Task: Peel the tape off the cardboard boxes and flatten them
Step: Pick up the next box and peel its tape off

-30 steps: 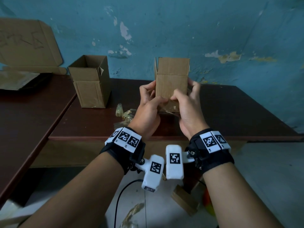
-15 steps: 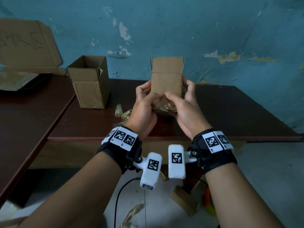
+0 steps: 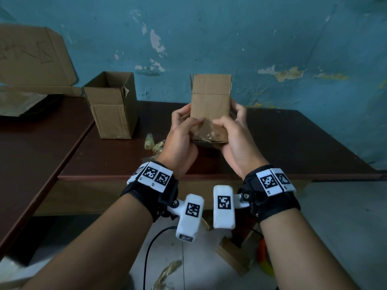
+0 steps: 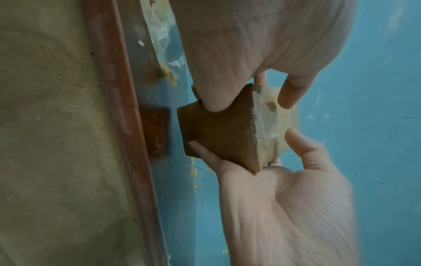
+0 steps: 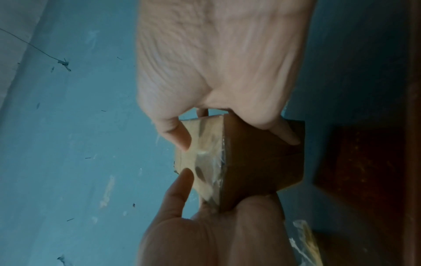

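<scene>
Cardboard sheet (image 3: pixel 31 57), flattened, leans against the blue wall (image 3: pixel 272 38) at far left, above a dark table (image 3: pixel 293 147). Just right of it an open box (image 3: pixel 111 107) stands upright on the table, top flaps raised. Crumpled tape scraps (image 3: pixel 154 143) lie on the table between that box and the left hand (image 3: pixel 180 141). The left hand holds the left side of the small box (image 3: pixel 210 107), its grip curled round the cardboard, thumb on the near face and fingers behind. The small box is held upright in the air above the table's near edge, between both hands, its upper flap raised; clear tape (image 4: pixel 268 122) covers its bottom end, wrinkled at the edge. The right hand (image 3: pixel 234 141) holds the right side in the same way, grip curled, thumb on the near face close to the taped lower part. A cardboard piece (image 3: pixel 234 256) lies on the floor (image 3: pixel 335 227) below.
</scene>
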The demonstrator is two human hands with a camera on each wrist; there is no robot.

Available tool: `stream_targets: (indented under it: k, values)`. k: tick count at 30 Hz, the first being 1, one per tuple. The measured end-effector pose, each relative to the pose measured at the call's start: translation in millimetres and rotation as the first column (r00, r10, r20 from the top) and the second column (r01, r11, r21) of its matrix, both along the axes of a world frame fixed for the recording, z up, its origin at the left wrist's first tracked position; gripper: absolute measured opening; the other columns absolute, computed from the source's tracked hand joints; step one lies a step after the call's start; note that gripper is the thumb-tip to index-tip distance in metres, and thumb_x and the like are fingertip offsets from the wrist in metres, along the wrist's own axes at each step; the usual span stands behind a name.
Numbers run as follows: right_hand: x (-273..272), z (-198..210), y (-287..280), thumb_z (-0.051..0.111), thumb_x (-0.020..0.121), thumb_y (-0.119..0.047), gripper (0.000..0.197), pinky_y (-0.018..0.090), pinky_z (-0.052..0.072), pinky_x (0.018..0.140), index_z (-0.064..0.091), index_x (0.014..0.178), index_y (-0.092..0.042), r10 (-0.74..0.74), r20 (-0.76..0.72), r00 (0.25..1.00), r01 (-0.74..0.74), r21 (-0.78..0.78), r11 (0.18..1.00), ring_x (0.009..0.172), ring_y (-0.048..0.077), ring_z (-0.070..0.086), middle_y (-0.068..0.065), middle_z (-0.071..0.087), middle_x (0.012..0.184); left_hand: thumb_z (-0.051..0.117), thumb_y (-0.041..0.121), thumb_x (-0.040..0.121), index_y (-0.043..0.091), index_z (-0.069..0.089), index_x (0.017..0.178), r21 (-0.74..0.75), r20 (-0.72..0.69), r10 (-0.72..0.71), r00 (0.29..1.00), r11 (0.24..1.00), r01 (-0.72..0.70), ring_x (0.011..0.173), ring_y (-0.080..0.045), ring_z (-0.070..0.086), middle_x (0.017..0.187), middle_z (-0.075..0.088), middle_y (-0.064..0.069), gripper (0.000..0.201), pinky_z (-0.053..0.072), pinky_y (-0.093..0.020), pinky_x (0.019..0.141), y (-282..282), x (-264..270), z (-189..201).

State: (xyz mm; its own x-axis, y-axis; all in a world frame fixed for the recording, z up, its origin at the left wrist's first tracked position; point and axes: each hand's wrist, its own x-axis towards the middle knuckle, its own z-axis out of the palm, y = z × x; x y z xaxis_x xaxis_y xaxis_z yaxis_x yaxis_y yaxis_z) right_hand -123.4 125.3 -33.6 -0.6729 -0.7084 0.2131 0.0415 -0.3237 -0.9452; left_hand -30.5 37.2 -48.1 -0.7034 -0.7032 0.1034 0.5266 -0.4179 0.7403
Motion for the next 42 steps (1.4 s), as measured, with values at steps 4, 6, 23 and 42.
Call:
stream_targets:
  k: [4,6,23,42]
  values:
    - [4.0,-2.3,-4.7,0.074,0.089,-0.014,0.074,0.051,0.054,0.114,0.033,0.150,-0.024,-0.044,-0.060,0.997,0.046,0.028,0.999,0.137,0.021,0.062,0.009,0.056,0.149,0.053,0.000,0.102,0.010,0.047,0.144,-0.003,-0.004,-0.005,1.000,1.000,0.005,0.134,-0.039,0.060,0.144,0.059,-0.023,0.044,0.054,-0.049,0.106,0.1,0.9,1.7]
    - [3.8,-2.7,-5.2,0.074,0.086,-0.013,0.078,0.048,0.054,0.114,0.032,0.150,-0.024,-0.046,-0.078,0.996,0.049,0.028,0.998,0.137,0.020,0.061,0.007,0.056,0.148,0.054,0.001,0.101,0.009,0.047,0.145,0.000,-0.004,-0.003,1.000,1.000,0.003,0.134,-0.038,0.061,0.145,0.059,-0.023,0.045,0.056,-0.045,0.102,0.1,1.5,1.6]
    - [10.0,1.7,-5.0,0.072,0.085,-0.016,0.074,0.061,0.053,0.111,0.034,0.148,-0.023,-0.066,-0.023,0.998,0.066,0.022,0.998,0.137,0.028,0.062,0.014,0.055,0.151,0.055,-0.001,0.098,0.013,0.051,0.140,-0.011,-0.038,-0.033,0.999,0.999,0.032,0.136,-0.040,0.059,0.145,0.059,-0.024,0.044,0.047,-0.057,0.115,-4.0,0.5,-0.4]
    - [7.0,-1.5,-6.2,0.071,0.086,-0.012,0.077,0.047,0.056,0.112,0.030,0.150,-0.023,-0.053,-0.062,0.997,0.056,0.048,0.997,0.138,0.023,0.061,0.013,0.053,0.152,0.059,0.001,0.093,0.008,0.047,0.147,0.005,-0.025,-0.005,1.000,1.000,0.005,0.135,-0.039,0.060,0.147,0.057,-0.025,0.056,0.053,-0.051,0.110,-3.2,0.7,-0.1]
